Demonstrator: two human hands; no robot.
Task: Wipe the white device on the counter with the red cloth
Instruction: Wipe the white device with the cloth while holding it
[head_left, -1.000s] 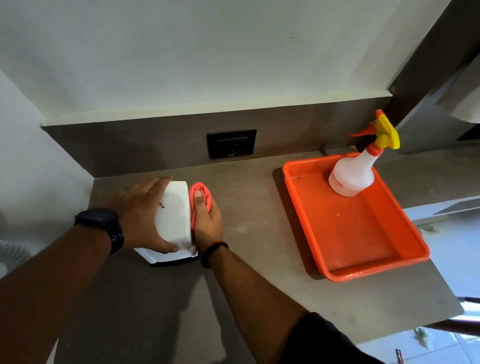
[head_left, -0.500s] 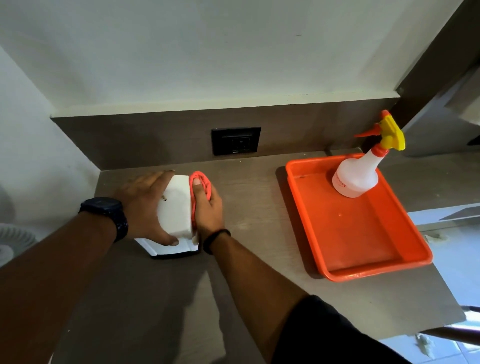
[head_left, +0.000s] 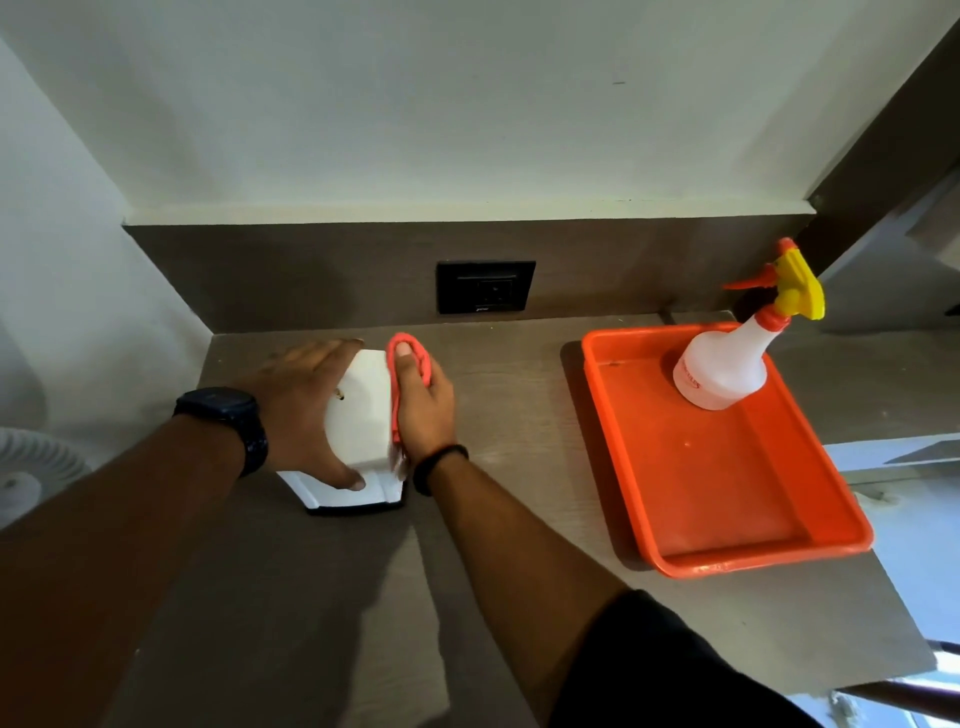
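The white device (head_left: 363, 415) stands on the brown counter (head_left: 498, 519) near the left wall, on a white base with a dark underside. My left hand (head_left: 301, 405), with a black watch on its wrist, grips the device's left side and front. My right hand (head_left: 423, 405) presses the red cloth (head_left: 413, 353) flat against the device's right side; the cloth loops around my thumb, and most of it is hidden between my palm and the device.
An orange tray (head_left: 727, 509) lies at the right on the counter, with a white spray bottle (head_left: 727, 364) with a yellow and red trigger standing in its far end. A black wall socket (head_left: 485, 287) sits in the backsplash. A white fan (head_left: 31, 467) shows at the far left.
Both hands keep their hold on the device. My right hand with the cloth has slid slightly along the device's right side.
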